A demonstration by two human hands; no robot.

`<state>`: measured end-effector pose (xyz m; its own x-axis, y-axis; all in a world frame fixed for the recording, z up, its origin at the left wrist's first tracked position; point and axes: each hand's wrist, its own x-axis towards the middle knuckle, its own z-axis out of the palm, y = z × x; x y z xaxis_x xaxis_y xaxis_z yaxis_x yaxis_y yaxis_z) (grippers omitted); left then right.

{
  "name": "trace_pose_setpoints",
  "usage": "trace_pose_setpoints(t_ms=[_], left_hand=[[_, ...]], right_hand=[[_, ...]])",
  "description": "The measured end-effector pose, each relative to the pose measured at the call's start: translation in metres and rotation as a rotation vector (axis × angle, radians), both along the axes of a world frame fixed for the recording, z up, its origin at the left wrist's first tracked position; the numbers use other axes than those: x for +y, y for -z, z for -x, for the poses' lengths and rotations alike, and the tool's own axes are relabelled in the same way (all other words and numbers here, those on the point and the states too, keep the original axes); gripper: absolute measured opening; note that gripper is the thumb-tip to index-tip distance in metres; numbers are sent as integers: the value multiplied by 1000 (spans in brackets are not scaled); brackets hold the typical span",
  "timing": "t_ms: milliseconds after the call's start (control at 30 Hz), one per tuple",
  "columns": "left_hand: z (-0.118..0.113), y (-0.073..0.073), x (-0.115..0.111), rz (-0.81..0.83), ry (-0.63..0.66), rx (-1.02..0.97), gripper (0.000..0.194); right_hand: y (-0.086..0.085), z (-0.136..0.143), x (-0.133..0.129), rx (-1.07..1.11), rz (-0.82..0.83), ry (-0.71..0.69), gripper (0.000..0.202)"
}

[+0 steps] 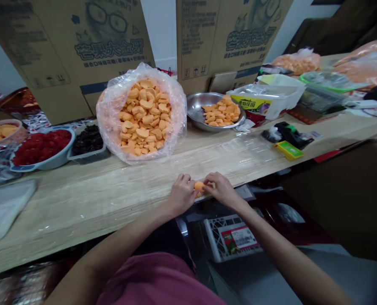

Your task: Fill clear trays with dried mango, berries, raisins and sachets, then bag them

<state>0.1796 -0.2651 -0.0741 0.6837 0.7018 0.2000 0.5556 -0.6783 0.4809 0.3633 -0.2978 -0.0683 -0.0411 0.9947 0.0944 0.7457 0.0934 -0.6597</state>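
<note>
The orange piece (199, 186) is at the near edge of the table (128, 188), pinched by the fingertips of the left hand (182, 193) and the right hand (222, 189). This looks like the squeezing or pulling step; the next move seems to need gentle fingers. Past them, a big clear bag (108, 116) is full of orange chunks (145, 120); a shiny bowl (195, 111) has more. Leftward, a blue tub (59, 159) holds red bits (44, 146), a clear box (91, 157) dark bits (87, 140).

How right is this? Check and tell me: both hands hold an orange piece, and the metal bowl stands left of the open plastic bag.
Wrong side: the head view shows the metal bowl right of the open plastic bag. The left hand and right hand do hold an orange piece.
</note>
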Motion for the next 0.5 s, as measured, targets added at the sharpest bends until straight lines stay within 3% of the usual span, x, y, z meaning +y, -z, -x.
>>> trace_pose_setpoints(t_ms=[167,333,433,500], left_hand=[[8,4,2,-4,216,43,16],[-3,14,6,-60,283,177,8],[4,2,27,-62,308,135,7],[21,-18,53,-105,205,108,13]], right_hand=[[-7,-1,-2,-115,25,-168,17],[6,4,6,-259,49,-253,22],[9,2,11,-275,64,-285,19],[1,-6,18,-185,46,-286,15]])
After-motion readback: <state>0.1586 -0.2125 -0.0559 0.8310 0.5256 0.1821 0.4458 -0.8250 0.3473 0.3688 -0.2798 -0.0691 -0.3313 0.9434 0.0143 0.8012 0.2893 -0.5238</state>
